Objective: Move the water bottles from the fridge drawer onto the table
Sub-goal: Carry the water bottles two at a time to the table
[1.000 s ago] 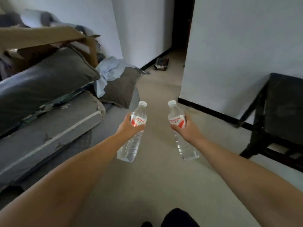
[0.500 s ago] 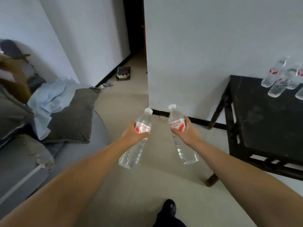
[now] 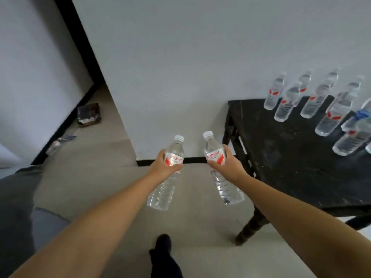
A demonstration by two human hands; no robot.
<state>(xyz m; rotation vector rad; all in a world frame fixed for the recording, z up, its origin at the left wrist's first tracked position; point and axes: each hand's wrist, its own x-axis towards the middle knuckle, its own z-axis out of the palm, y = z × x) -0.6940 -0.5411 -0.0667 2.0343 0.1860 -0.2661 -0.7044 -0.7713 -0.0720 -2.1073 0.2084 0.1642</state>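
A lived-in home, by the look of it: plain white plastered walls (image 3: 190, 57) with black skirting (image 3: 160, 161) meet a pale beige floor (image 3: 104, 177), and a dark hallway opening (image 3: 66, 23) leads off at the far left. A worn black wooden table (image 3: 291, 157) stands against the right wall. Small clutter, a dark open box (image 3: 89, 114), lies on the far floor.

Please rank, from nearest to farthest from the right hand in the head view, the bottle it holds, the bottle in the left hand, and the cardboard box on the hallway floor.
1. The right-hand bottle, gripped by the right hand itself.
2. The left-hand bottle, just to its left, held by the left hand.
3. The cardboard box, far left on the hallway floor by the wall.
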